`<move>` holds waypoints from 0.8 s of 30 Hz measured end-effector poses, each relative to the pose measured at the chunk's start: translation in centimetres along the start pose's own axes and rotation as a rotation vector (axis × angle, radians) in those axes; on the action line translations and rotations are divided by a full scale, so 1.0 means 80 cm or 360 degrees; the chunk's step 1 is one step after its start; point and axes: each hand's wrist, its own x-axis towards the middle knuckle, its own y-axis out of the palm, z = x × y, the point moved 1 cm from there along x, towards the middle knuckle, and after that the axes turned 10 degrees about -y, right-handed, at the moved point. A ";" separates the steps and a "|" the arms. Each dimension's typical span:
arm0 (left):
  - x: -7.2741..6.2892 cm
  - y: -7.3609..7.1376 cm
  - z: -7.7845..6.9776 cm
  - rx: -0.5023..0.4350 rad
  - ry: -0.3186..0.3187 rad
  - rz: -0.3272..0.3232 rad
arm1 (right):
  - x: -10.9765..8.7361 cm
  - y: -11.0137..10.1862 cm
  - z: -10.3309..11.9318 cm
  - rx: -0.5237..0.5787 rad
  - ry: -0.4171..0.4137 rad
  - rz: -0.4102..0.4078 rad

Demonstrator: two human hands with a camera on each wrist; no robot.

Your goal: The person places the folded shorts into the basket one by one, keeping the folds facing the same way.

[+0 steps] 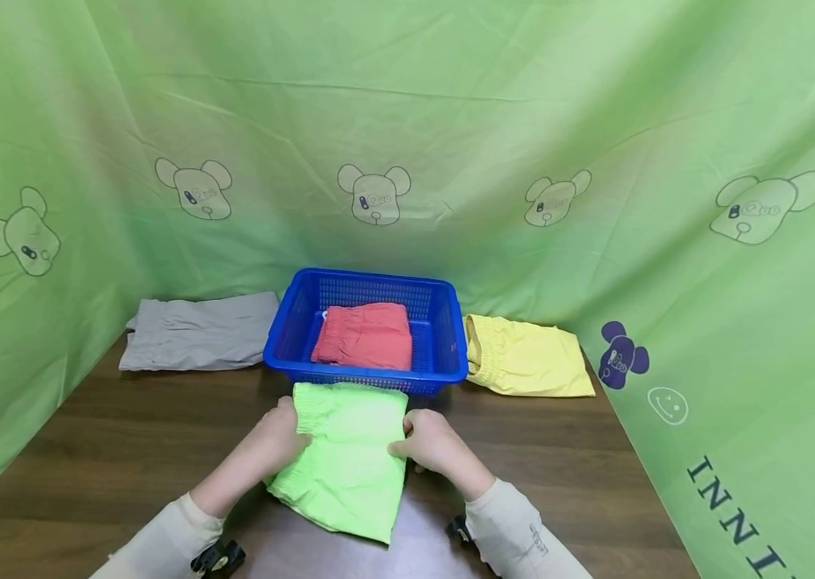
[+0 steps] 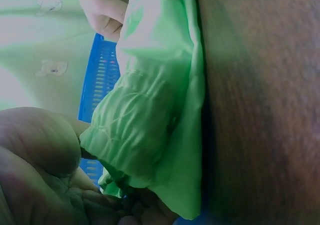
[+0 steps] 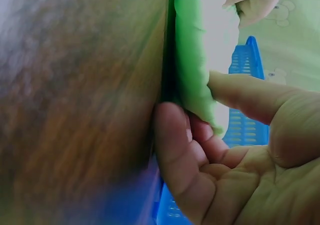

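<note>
Folded light green shorts [image 1: 353, 462], with a gathered elastic waistband, lie in front of the blue basket, their top edge overlapping its front in the head view. My left hand [image 1: 282, 434] grips their left side, thumb on top and fingers underneath. On the opposite side my right hand [image 1: 436, 446] pinches the edge between thumb and fingers. The right wrist view shows that thumb over the green cloth [image 3: 200, 50] and the curled fingers [image 3: 182, 150] below, close to the table. In the left wrist view, the waistband [image 2: 132, 120] hangs in folds and hides some left fingertips.
A blue plastic basket [image 1: 371, 375] stands at the back, with folded red shorts [image 1: 367, 336] inside. Grey folded shorts [image 1: 201, 331] lie to its left, yellow ones [image 1: 534, 358] to its right. A green printed curtain [image 1: 407, 104] encloses the wooden table [image 1: 118, 466].
</note>
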 end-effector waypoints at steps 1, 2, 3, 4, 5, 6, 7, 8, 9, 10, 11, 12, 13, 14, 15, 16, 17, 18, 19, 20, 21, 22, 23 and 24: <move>0.000 -0.001 0.000 -0.0001 0.0000 0.0004 | 0.001 0.000 -0.001 0.0040 -0.0008 -0.0006; 0.000 -0.001 0.001 0.0000 -0.0001 0.0004 | 0.001 0.001 -0.002 0.0084 -0.0012 -0.0007; -0.001 -0.002 0.000 0.0005 -0.0001 0.0002 | 0.001 0.001 -0.002 0.0136 -0.0011 -0.0005; -0.001 -0.003 0.000 0.0008 0.0000 -0.0002 | 0.002 0.001 -0.003 0.0185 -0.0008 -0.0001; -0.002 -0.003 0.000 0.0007 -0.0001 -0.0007 | 0.002 0.002 -0.003 0.0233 -0.0007 0.0005; -0.003 -0.003 0.000 0.0004 0.0002 -0.0014 | 0.002 0.002 -0.004 0.0276 -0.0006 0.0009; -0.003 -0.003 0.000 0.0001 0.0006 -0.0021 | 0.002 0.003 -0.004 0.0321 -0.0005 0.0013; -0.003 -0.002 0.000 -0.0005 0.0009 -0.0025 | 0.002 0.003 -0.005 0.0355 -0.0001 0.0016; -0.003 -0.002 0.000 -0.0016 0.0013 -0.0026 | 0.002 0.003 -0.005 0.0381 0.0002 0.0015; -0.001 -0.002 0.001 -0.0033 0.0015 -0.0022 | 0.002 0.004 -0.005 0.0403 0.0004 0.0013; 0.000 -0.001 0.003 -0.0054 0.0019 -0.0020 | 0.002 0.004 -0.006 0.0430 0.0007 0.0011; 0.003 -0.001 0.005 -0.0082 0.0017 -0.0010 | 0.002 0.005 -0.006 0.0455 0.0009 0.0009; 0.005 -0.001 0.007 -0.0110 0.0017 0.0001 | 0.003 0.005 -0.006 0.0485 0.0012 0.0008; 0.007 -0.001 0.009 -0.0154 0.0011 0.0019 | 0.003 0.006 -0.006 0.0510 0.0014 0.0006; 0.009 -0.001 0.012 -0.0210 0.0002 0.0045 | 0.004 0.006 -0.006 0.0540 0.0014 0.0005; 0.011 -0.002 0.014 -0.0260 -0.0011 0.0069 | 0.004 0.007 -0.006 0.0567 0.0014 0.0004; 0.013 -0.002 0.017 -0.0305 -0.0025 0.0090 | 0.005 0.007 -0.006 0.0595 0.0013 0.0004; 0.014 -0.003 0.019 -0.0348 -0.0040 0.0112 | 0.005 0.008 -0.006 0.0615 0.0012 0.0003; 0.015 -0.003 0.020 -0.0387 -0.0048 0.0137 | 0.005 0.008 -0.006 0.0639 0.0010 0.0004; 0.016 -0.004 0.022 -0.0434 -0.0060 0.0165 | 0.006 0.008 -0.006 0.0660 0.0013 0.0005; 0.017 -0.005 0.023 -0.0465 -0.0072 0.0191 | 0.006 0.008 -0.006 0.0686 0.0015 0.0006; 0.018 -0.005 0.025 -0.0479 -0.0079 0.0207 | 0.005 0.008 -0.006 0.0707 0.0019 0.0008; 0.019 -0.005 0.026 -0.0493 -0.0084 0.0224 | 0.005 0.008 -0.005 0.0728 0.0025 0.0010; 0.019 -0.006 0.027 -0.0504 -0.0083 0.0238 | 0.005 0.007 -0.005 0.0744 0.0031 0.0012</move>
